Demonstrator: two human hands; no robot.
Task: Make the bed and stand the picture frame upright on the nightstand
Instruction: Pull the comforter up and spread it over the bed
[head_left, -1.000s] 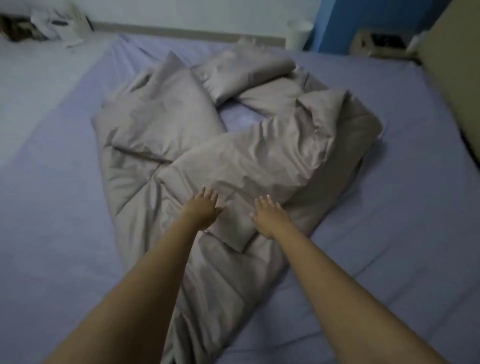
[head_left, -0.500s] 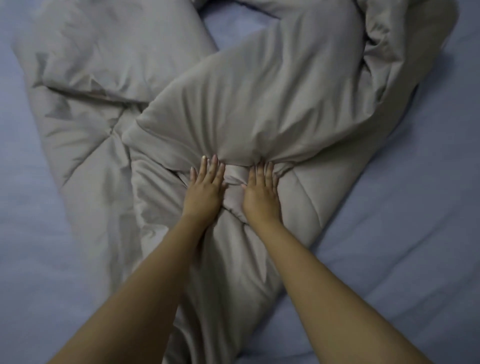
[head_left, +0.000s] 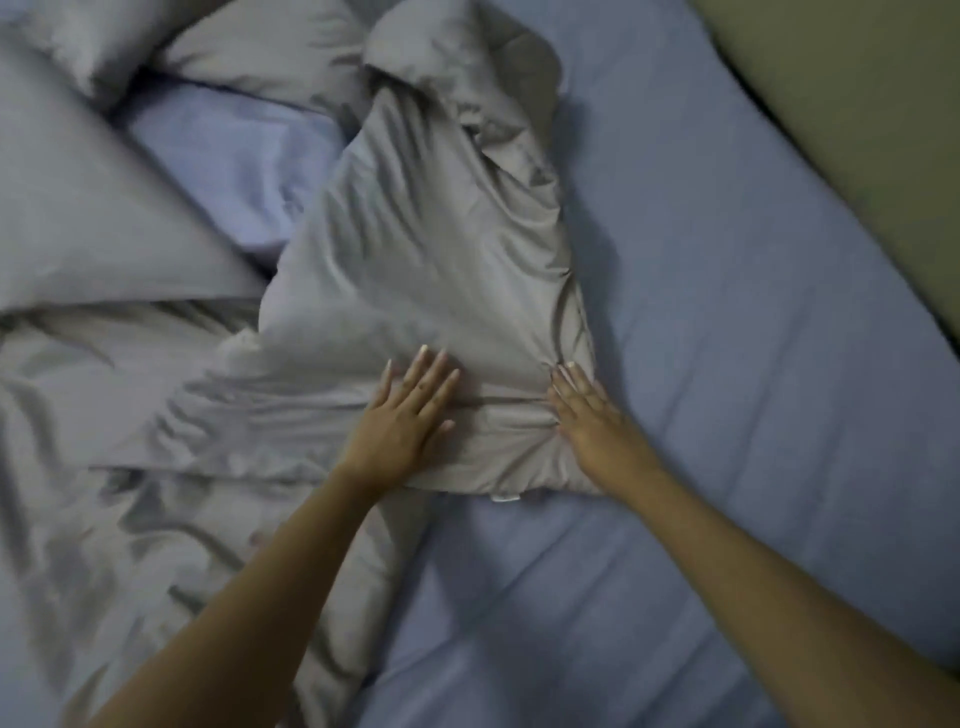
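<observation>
two hands flat and unclenched, left hand (head_left: 402, 415), right hand (head_left: 592, 415), on blurred grey duvet (head_left: 415, 260), fingertips partly buried in folds

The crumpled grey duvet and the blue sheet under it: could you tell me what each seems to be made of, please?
The crumpled grey duvet looks like smooth woven fabric over soft filling: it has a faint sheen, puffy folds, and dents under the left hand and right hand. The blue sheet looks like matte woven cloth, perhaps cotton: flat, with shallow creases. The exact fibre cannot be told.
</observation>
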